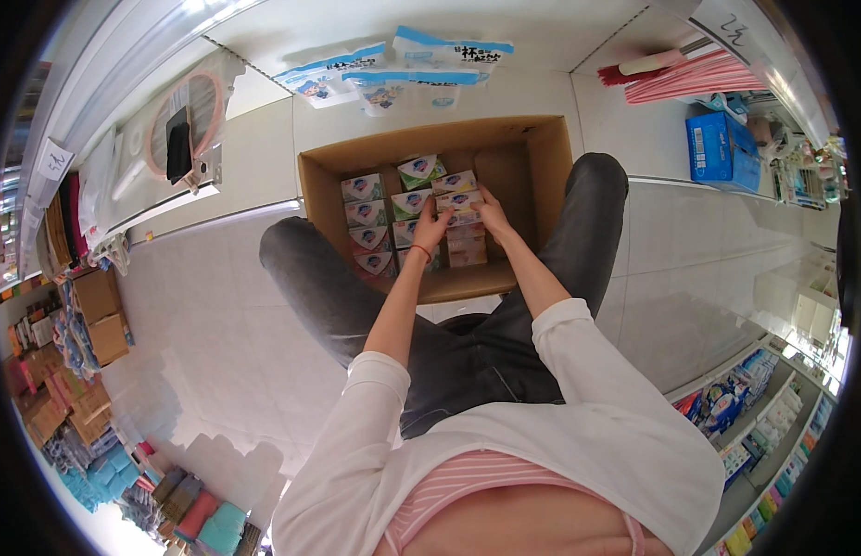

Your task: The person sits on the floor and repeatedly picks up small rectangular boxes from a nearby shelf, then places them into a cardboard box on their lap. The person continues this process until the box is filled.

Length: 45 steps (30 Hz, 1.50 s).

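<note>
An open brown cardboard carton [523, 176] stands between my knees. Small white soap boxes with coloured corners are stacked in rows over its left and middle part. Both my hands reach down inside and grip one soap box [460, 200] from its two sides. My left hand [432, 230], a red band at its wrist, is closed on the box's left end. My right hand [492, 215] closes on the right end. More soap boxes [364, 215] stand in a column to the left, and a pinkish stack [467, 250] sits just below my hands.
White and blue pouches [412, 91] lie on the shelf beyond the carton. A blue box [724, 151] and red-striped items [695, 85] sit on the right. A pink-rimmed round item [213, 111] is at the left. Brown cartons [101, 310] are piled far left; stocked shelves [773, 412] line the lower right.
</note>
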Tool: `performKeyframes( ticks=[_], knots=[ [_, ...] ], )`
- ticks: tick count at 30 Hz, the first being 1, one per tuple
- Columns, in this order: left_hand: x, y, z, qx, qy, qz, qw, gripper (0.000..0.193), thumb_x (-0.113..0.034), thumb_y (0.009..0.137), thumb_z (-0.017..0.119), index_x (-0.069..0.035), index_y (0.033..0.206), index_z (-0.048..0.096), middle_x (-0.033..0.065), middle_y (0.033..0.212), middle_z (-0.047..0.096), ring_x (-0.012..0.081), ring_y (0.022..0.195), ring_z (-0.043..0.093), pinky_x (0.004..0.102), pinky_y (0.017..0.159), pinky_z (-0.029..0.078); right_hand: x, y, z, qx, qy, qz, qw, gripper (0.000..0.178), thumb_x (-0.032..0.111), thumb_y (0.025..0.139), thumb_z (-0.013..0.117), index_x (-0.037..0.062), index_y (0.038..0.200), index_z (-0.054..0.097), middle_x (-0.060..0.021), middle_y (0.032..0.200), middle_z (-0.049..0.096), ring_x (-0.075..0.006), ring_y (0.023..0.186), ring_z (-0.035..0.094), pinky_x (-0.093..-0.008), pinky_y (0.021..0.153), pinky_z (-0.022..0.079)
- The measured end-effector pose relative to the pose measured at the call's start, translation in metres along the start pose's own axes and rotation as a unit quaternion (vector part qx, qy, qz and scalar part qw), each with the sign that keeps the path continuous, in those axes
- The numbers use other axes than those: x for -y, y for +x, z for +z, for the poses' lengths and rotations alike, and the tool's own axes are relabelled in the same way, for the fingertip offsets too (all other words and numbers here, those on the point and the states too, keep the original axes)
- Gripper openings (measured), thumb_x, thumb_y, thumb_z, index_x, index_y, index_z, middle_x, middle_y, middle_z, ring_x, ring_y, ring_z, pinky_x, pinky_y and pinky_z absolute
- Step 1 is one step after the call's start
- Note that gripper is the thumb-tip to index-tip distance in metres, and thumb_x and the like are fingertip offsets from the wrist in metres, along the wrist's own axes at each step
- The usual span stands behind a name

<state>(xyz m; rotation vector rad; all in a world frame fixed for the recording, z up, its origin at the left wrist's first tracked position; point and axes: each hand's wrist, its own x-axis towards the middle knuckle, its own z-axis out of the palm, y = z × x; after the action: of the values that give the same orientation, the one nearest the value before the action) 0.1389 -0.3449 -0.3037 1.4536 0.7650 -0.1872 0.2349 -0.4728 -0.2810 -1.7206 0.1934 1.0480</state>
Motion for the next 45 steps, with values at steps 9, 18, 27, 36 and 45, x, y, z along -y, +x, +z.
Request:
performKeyframes(
  ticks=[9,18,27,36,45],
  knots=[
    [0.051,0.01,0.008,0.039,0.077,0.004,0.996,0.076,-0.039,0.074,0.061,0.005,0.128,0.03,0.021,0.116,0.052,0.0289,0.105,0.052,0.0341,0.088,0.04,-0.021,0.001,0.004,0.004,-0.066,0.1,0.993,0.057,0.013,0.074,0.045,0.0095,0.13,0.036,-0.013,0.12,0.049,-0.025,0.095,0.054,-0.0315,0.064,0.05],
    [0.031,-0.014,0.021,0.023,0.159,0.042,0.986,0.066,-0.027,0.07,0.065,0.0,0.124,0.037,0.0223,0.117,0.047,0.0335,0.105,0.05,0.0357,0.087,0.041,-0.063,0.027,-0.001,-0.057,-0.138,0.041,0.988,0.051,0.008,0.07,0.049,0.0015,0.12,0.046,-0.0186,0.114,0.052,-0.0265,0.104,0.052,-0.0331,0.084,0.041],
    [-0.011,-0.025,0.017,0.019,0.026,0.026,0.999,0.073,-0.015,0.068,0.066,-0.002,0.129,0.029,0.0213,0.122,0.041,0.0341,0.108,0.046,0.037,0.086,0.042,-0.046,0.011,0.003,-0.114,-0.117,-0.127,0.978,0.067,0.004,0.064,0.056,0.0041,0.128,0.038,-0.018,0.116,0.052,-0.0267,0.107,0.05,-0.0314,0.086,0.041],
    [0.031,-0.016,0.002,0.008,0.179,0.019,0.984,0.062,-0.026,0.068,0.061,-0.002,0.12,0.038,0.0234,0.117,0.048,0.037,0.11,0.045,0.0395,0.091,0.038,-0.021,-0.024,0.012,-0.051,-0.275,-0.114,0.953,0.046,0.022,0.065,0.063,0.0032,0.106,0.054,-0.0205,0.102,0.058,-0.0344,0.099,0.054,-0.0391,0.084,0.044],
    [0.062,-0.001,0.006,0.05,0.313,0.05,0.947,0.078,-0.037,0.062,0.069,0.0,0.123,0.036,0.0247,0.117,0.048,0.0375,0.106,0.048,0.0417,0.088,0.041,0.248,-0.18,0.029,0.429,-0.371,-0.464,0.68,0.035,0.013,0.085,0.054,0.0056,0.118,0.05,-0.0115,0.126,0.046,-0.025,0.115,0.044,-0.0326,0.094,0.036]
  ],
)
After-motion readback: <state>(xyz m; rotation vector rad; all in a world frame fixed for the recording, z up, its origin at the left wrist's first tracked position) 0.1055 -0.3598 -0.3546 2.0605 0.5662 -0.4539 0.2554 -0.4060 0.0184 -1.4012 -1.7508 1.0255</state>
